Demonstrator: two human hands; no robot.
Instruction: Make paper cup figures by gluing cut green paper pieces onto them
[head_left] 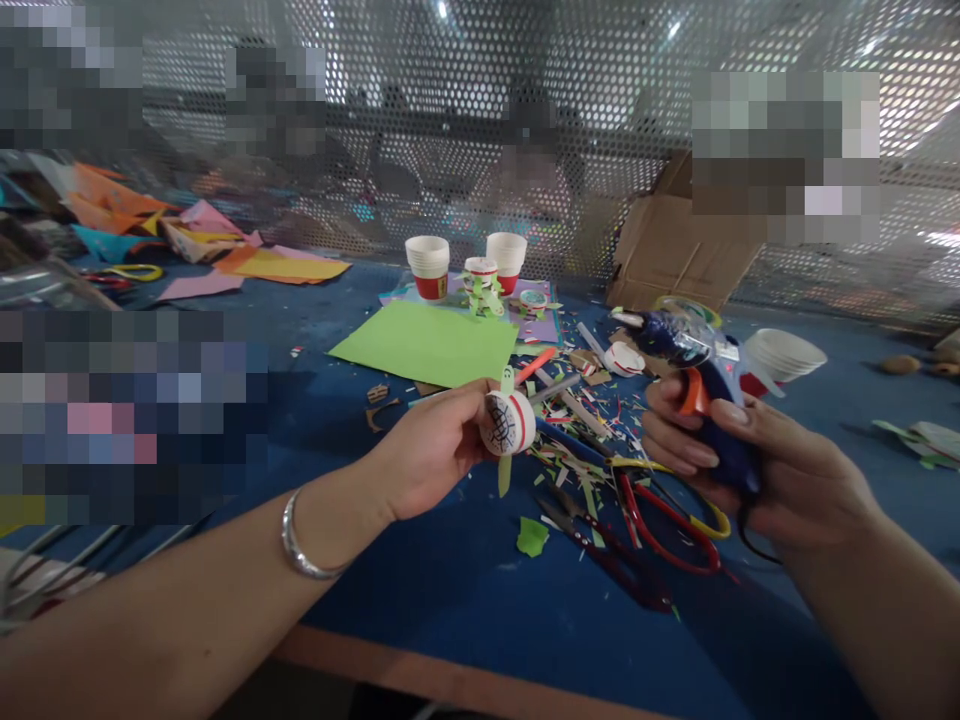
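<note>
**Editor:** What fills the frame, widest first?

**Photographer:** A blue tabletop (450,600) strewn with paper scraps. A green paper sheet (427,343) lies flat near its middle, and a cardboard box (667,250) stands beyond the sheet to the right.

**Editor:** And the hands?

**Photographer:** The left hand (427,450) is raised just in front of the sheet's near edge, its fingers (466,440) clamped on a small paper cup (508,422) whose base faces the camera. The right hand (750,460), well to the right of the sheet, is wrapped shut around a blue glue gun (675,340), with one finger at the orange trigger.

**Editor:** How do gun and cup lie to each other?

**Photographer:** They are apart. The cup sits left of the gun, and the nozzle points up and left, past the cup rather than at it. A green strip (504,475) runs upright across the cup. Red-handled scissors (660,520) lie on the tabletop below, between the two hands.
</note>
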